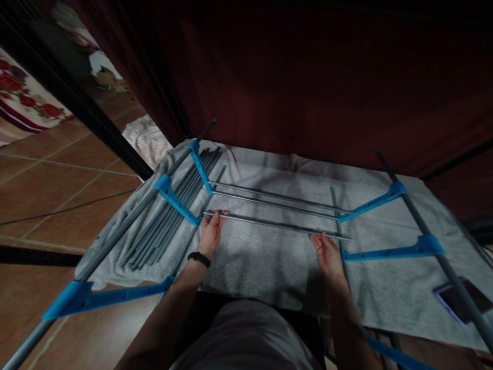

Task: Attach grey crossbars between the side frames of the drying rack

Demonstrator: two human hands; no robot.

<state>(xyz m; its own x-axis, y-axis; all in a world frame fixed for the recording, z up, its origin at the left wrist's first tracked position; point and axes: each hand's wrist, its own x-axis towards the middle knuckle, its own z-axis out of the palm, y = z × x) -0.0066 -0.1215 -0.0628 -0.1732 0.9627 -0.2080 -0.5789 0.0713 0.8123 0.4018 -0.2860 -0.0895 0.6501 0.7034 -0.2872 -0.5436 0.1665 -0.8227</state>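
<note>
— Over the grey cloth (pixel 269 257), head view: your left hand (pixel 210 232) and right hand (pixel 327 254), fingers curled loosely, grip the ends of a metal rod (pixel 277 224) — which step?

— You're seating it between the blue brackets (pixel 179 200); two rods already span. Next, I'd judge, calls for aligning both ends with the sockets — spare rods (pixel 169 226) lie left.

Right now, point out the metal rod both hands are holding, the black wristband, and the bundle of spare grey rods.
metal rod (pixel 275 225), head view, middle of its shaft between the hands.
black wristband (pixel 199 259), head view, band on the left wrist.
bundle of spare grey rods (pixel 169 216), head view, middle of the pile.
</note>
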